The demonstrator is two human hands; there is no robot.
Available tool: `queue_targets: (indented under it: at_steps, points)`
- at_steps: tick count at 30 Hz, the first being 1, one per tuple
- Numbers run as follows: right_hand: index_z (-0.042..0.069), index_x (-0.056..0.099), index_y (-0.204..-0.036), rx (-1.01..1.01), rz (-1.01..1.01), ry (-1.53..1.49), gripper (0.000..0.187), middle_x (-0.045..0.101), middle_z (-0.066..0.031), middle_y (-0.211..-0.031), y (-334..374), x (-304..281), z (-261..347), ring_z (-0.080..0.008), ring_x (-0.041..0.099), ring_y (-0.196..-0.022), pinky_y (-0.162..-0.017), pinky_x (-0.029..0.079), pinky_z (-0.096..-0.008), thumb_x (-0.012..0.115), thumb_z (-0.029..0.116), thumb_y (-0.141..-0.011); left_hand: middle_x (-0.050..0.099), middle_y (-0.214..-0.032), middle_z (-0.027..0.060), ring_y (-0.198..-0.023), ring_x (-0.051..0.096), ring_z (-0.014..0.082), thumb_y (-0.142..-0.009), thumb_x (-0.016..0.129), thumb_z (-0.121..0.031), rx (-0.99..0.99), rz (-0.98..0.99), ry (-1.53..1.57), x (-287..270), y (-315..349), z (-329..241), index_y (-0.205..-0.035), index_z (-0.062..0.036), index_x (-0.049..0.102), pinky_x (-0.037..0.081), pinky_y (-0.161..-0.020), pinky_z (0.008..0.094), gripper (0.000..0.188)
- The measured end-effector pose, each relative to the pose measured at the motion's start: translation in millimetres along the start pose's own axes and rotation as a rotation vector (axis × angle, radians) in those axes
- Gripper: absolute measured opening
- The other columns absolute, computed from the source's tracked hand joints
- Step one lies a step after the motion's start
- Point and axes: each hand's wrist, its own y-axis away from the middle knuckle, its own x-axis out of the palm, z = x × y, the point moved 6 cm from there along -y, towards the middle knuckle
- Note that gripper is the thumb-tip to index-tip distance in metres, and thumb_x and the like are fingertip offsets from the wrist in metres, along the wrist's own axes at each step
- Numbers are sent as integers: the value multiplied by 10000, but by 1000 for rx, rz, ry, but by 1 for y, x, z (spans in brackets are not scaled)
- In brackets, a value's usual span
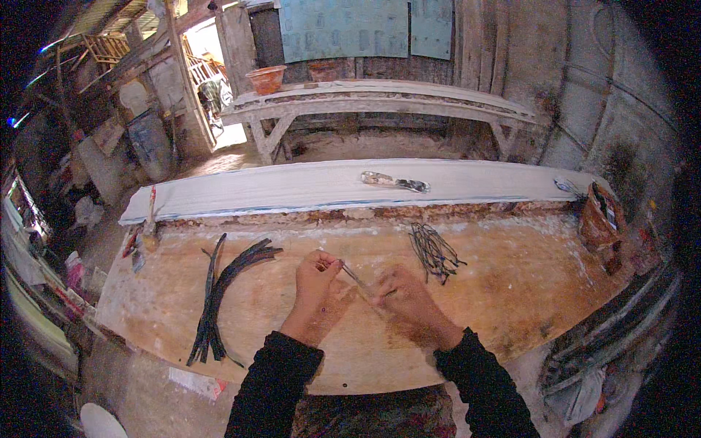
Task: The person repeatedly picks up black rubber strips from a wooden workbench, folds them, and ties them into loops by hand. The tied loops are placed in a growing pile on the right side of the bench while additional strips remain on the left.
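Note:
My left hand (pixel 315 286) is closed, its thumb and forefinger pinching a thin dark strip (pixel 351 273) that slants down toward my right hand. My right hand (pixel 409 298) is bent into a closed pinch beside the strip's lower end; its fingers are slightly blurred, and what they hold is too small to name. Left of my hands lies a bundle of long black strips (pixel 219 303), flat on the wooden tabletop (pixel 504 306). A loose pile of thin dark looped strips (pixel 434 252) rests beyond my right hand.
Along the table's far edge runs a raised white board (pixel 292 188) with a dark-and-light handled tool (pixel 396 181) on it. A brown container (pixel 603 215) stands at the right end, a brush-like tool (pixel 151 212) at the left. Farther back, a long bench (pixel 387 106) carries an orange-brown basin (pixel 267 79).

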Motion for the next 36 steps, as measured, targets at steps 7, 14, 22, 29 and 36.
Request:
queue_targets:
  at_steps: [7, 14, 22, 29, 36]
  points:
    - [20, 622, -874, 315, 261, -596, 158, 497, -73, -1075, 12, 42, 24, -186, 493, -1018, -857, 430, -307, 655, 147, -786, 557, -665, 6, -599, 510, 80, -754, 654, -38, 91, -10, -259, -1, -1, 10, -754, -41, 595, 417, -533, 223, 58]
    - [24, 592, -790, 43, 104, -241, 132, 576, -33, -786, 2, 10, 20, -147, 547, -844, -754, 433, -288, 679, 113, -745, 555, -682, 19, -598, 516, 93, -794, 616, -52, -92, 114, 118, 16, 18, -13, -805, -34, 586, 414, -519, 229, 37]
    - [47, 537, -721, 279, -482, 22, 102, 495, -1, -710, 1, -40, -27, -111, 472, -696, -653, 389, -254, 637, 43, -743, 553, -736, 44, -655, 530, 108, -815, 618, -113, -283, 668, -78, 66, 77, -64, -799, -46, 557, 430, -564, 247, 92]
    - [68, 628, -830, 246, -661, 41, 85, 550, -19, -701, 2, -42, -53, -127, 501, -626, -560, 407, -273, 658, 84, -752, 530, -764, 0, -749, 519, 92, -805, 629, -117, 57, 885, 52, 71, 70, -37, -793, -37, 568, 421, -687, 247, 100]
    - [54, 643, -796, 188, -679, 68, 106, 494, -26, -851, 4, -55, -35, -125, 467, -756, -645, 398, -248, 699, 112, -727, 553, -702, -5, -641, 520, 78, -793, 629, -83, -192, 483, 166, 49, 47, -16, -784, -30, 576, 430, -583, 240, 76]
